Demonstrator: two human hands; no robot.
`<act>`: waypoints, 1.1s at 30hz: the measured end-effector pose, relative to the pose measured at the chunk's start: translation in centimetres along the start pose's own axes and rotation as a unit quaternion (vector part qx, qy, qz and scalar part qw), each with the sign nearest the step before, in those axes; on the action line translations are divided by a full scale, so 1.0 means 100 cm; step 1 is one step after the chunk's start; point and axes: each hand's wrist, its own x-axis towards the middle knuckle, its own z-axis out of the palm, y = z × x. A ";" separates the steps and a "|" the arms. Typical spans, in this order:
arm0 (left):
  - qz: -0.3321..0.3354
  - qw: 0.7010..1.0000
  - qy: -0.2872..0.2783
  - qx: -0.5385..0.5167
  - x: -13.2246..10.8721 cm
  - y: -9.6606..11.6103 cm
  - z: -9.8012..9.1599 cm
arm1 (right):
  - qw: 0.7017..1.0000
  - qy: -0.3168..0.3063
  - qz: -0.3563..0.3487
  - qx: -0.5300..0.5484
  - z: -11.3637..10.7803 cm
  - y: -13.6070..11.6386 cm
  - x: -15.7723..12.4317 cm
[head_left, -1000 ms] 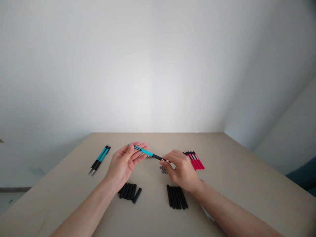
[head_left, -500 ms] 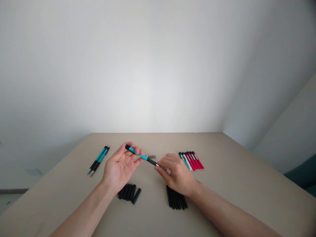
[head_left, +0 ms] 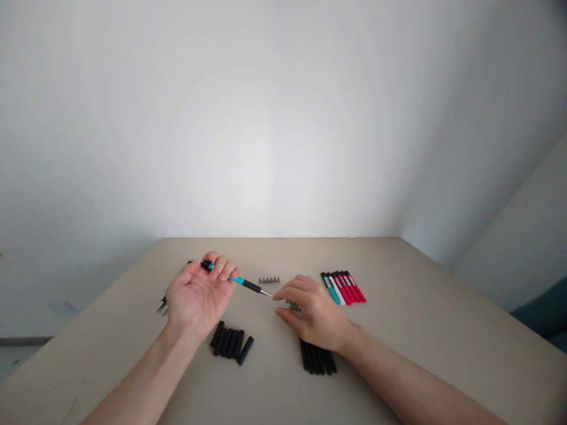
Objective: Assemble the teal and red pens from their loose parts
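My left hand (head_left: 201,292), palm up, has its fingers wrapped round a turquoise and black pen (head_left: 251,286). The pen slants down to the right, and its silver tip points at my right hand (head_left: 305,310). Thumb and fingers of the right hand are apart, with nothing held between them; a fingertip is close to the pen's tip. Partly hidden under that hand are some small metal pieces (head_left: 293,305) and a row of black tubes (head_left: 316,357). Behind the left hand, two finished-looking pens (head_left: 162,305) show only their ends.
Several small metal cones (head_left: 269,280) stand in a row toward the back. Shorter black tubes (head_left: 229,342) lie in front, between my arms. To the right are turquoise, white and red barrels (head_left: 343,288) side by side. A wall rises behind the table (head_left: 274,389).
My left hand has drawn the pen leftward, away from the right hand, and closed its fingers round it. The right hand has let go of the tip and its fingers have parted.
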 end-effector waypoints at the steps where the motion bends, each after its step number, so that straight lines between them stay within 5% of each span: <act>1: 0.006 1.000 0.001 -0.003 0.001 0.001 0.000 | 1.000 0.000 0.004 0.000 0.000 0.000 0.000; 16: -0.067 0.994 0.025 0.080 -0.001 -0.012 0.007 | 0.998 -0.015 -0.017 0.062 -0.003 -0.007 0.002; 25: -0.112 0.977 -0.041 0.176 -0.009 -0.023 0.003 | 0.997 -0.043 0.002 0.067 0.002 -0.016 0.002; 33: -0.086 0.947 -0.003 0.310 -0.009 -0.030 -0.004 | 0.996 0.038 0.068 0.035 0.001 -0.014 0.004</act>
